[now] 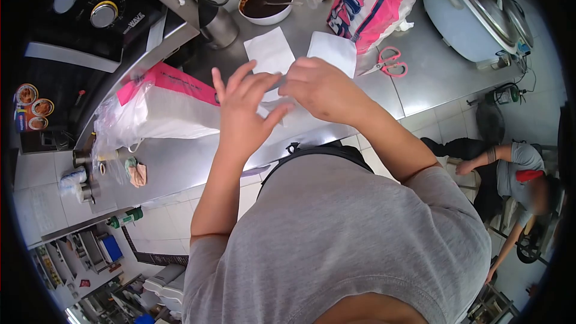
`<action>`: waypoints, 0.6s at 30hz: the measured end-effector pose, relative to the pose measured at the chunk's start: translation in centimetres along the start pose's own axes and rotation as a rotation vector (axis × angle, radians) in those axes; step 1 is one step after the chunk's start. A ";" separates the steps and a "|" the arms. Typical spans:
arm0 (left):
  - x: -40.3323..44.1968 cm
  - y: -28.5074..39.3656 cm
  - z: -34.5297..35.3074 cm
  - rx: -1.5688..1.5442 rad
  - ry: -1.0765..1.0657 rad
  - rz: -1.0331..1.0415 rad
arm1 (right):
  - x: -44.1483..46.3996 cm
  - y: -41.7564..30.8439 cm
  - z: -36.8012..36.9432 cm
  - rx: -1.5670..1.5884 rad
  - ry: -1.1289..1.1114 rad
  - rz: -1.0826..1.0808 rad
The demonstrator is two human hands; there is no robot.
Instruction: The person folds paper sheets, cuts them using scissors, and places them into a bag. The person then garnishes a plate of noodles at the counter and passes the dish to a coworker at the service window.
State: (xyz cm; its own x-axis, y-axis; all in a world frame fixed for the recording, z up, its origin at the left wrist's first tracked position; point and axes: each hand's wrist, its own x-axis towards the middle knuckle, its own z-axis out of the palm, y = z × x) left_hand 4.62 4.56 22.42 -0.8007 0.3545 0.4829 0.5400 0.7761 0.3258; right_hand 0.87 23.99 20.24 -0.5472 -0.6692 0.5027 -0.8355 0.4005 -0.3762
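Note:
My left hand (pixel 246 99) is raised over the steel counter with its fingers spread. Close beside it, my right hand (pixel 321 91) has its fingers curled in a pinch. A small white piece (pixel 273 95), perhaps paper, shows between the two hands; I cannot tell whether either holds it. Just beyond them lie a white paper sheet (pixel 269 49) and a second white sheet (pixel 333 54) on the right. To the left of my left hand lies a thick white stack (pixel 180 111) in clear plastic, with a pink strip (pixel 180 84) along it.
Behind the sheets stands a bowl of dark sauce (pixel 264 5) with a spoon. Pink-handled scissors (pixel 391 62) lie near a pink-and-white bag (pixel 375 6). A large lidded cooker (pixel 471 15) stands right, a microwave (pixel 84 18) left. Another person (pixel 522 174) is at the far right.

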 end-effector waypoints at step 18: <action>-8.0 -11.0 8.4 -0.882 0.155 -0.962 | -9.4 9.3 3.6 0.865 0.154 1.069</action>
State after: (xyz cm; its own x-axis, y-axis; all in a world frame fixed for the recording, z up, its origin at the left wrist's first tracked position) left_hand 2.89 -2.42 8.12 -0.9520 -0.2548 -0.1699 -0.1917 0.0631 0.9794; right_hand -1.56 31.75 9.15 -0.9431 -0.1881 -0.2742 0.2549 0.1206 -0.9594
